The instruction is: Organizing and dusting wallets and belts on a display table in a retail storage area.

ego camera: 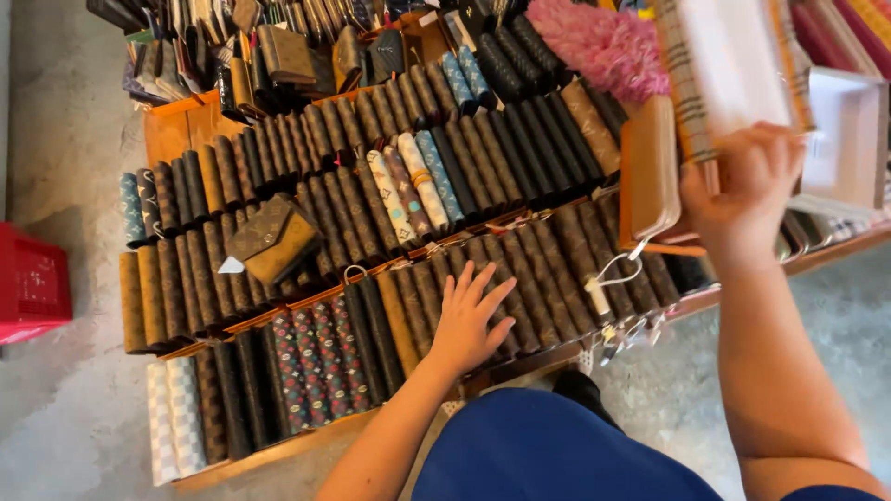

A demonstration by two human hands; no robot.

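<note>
My left hand lies flat, fingers spread, on a row of brown patterned long wallets standing side by side on a wooden display stand. My right hand is raised at the right and grips a blurred, check-patterned wallet with a white inside, held above an upright tan wallet.
Rows of wallets in brown, black, white check and colourful prints fill the stand. A small folded brown wallet lies on top of a row. A pink fluffy item sits at the back, a red crate at the left on the concrete floor.
</note>
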